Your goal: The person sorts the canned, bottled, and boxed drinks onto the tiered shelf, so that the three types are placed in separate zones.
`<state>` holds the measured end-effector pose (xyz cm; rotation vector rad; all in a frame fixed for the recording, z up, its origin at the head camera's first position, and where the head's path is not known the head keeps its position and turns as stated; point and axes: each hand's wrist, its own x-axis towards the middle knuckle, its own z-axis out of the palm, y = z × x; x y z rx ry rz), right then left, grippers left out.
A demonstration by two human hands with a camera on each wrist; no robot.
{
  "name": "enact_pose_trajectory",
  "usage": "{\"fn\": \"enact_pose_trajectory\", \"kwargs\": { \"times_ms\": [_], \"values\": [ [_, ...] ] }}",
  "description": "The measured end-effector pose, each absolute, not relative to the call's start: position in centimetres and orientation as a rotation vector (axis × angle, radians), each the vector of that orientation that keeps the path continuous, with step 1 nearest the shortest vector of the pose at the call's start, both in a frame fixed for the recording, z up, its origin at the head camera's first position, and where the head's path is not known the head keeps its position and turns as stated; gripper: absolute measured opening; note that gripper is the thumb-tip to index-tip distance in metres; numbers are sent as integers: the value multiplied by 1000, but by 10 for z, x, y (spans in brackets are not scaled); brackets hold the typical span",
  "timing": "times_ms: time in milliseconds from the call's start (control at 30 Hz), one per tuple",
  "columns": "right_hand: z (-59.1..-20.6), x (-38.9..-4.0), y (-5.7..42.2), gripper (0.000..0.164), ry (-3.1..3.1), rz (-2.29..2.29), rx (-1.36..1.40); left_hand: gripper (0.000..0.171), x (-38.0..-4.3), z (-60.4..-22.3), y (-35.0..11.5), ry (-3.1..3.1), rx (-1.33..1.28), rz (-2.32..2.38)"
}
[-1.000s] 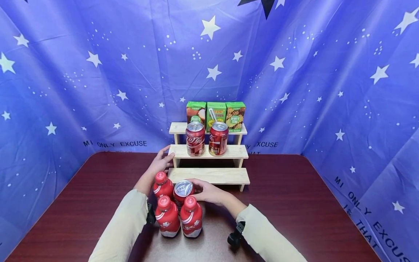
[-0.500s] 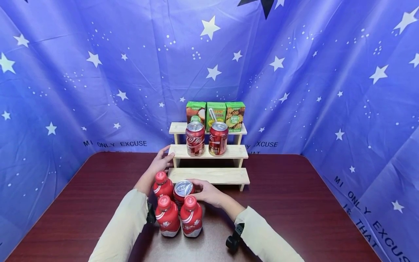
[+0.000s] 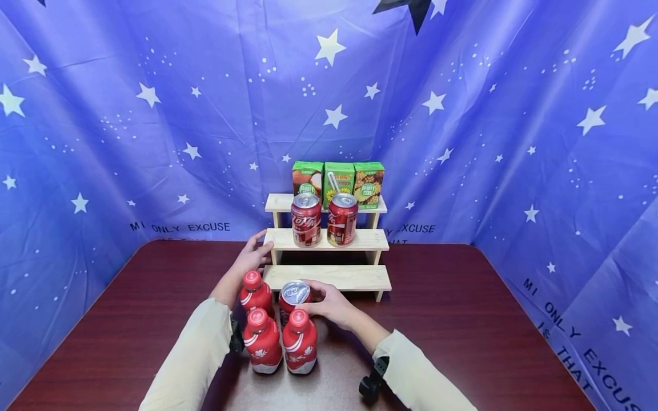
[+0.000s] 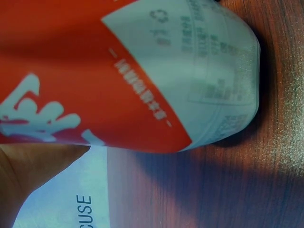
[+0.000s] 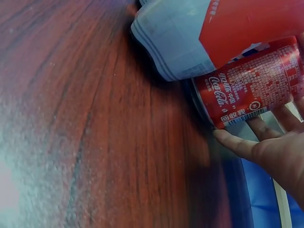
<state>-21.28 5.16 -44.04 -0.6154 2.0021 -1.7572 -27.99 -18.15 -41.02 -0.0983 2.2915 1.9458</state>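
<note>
In the head view my right hand grips a red Coca-Cola can, fingers behind it and thumb in front. The can stands upright between the red bottles and the lowest shelf board. In the right wrist view, fingers curve about the can; whether its base touches the table is unclear. My left hand holds the left end of the middle board of a wooden tiered rack, thumb at the front corner. Three red-capped bottles stand near the can: one rear left, two in front.
Two red cola cans stand on the middle board. Three green juice cartons line the top board. A dark red wooden table lies beneath. Blue star-printed cloth hangs behind and at both sides.
The can in my right hand has shifted slightly right and toward the rack, with the hand following. My left hand stays at the rack's end. The bottles have not moved.
</note>
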Motion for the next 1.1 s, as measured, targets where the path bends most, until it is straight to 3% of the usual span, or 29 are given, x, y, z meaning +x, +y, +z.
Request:
{"fn": "enact_pose_trajectory", "kwargs": {
  "times_ms": [1100],
  "values": [
    [-423, -191, 117, 67, 2101, -1915, -508, 61, -281, -411, -179, 2307, -127, 1912]
  ]
}}
